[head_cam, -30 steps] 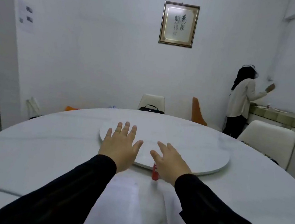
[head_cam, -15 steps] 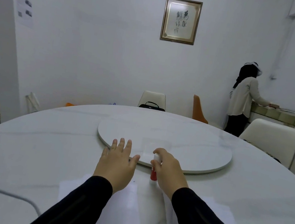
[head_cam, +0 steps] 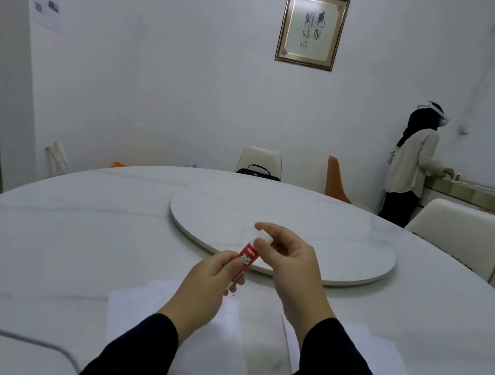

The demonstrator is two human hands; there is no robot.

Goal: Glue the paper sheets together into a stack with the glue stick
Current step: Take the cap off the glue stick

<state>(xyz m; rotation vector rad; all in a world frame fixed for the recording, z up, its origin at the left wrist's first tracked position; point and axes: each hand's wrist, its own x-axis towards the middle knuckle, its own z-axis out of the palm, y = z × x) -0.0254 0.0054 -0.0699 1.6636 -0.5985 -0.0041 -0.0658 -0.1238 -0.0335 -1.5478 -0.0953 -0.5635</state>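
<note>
A red glue stick (head_cam: 245, 258) with a white cap is held in the air over the round marble table (head_cam: 46, 240). My left hand (head_cam: 212, 282) grips its red barrel near the bottom. My right hand (head_cam: 288, 264) pinches the white cap at the top. Below the hands, white paper sheets lie flat on the table: one sheet (head_cam: 143, 314) to the left under my left sleeve and another sheet (head_cam: 374, 358) to the right. My forearms hide part of both sheets.
A round turntable (head_cam: 327, 237) sits in the table's middle, just beyond my hands. A grey cable (head_cam: 18, 338) curves over the near left edge. White chairs (head_cam: 458, 235) stand around. A person (head_cam: 411, 163) stands at a counter at the far right.
The glue stick stood on the table by the turntable; my right hand took it and lifted it. My left hand left the table and now grips the barrel.
</note>
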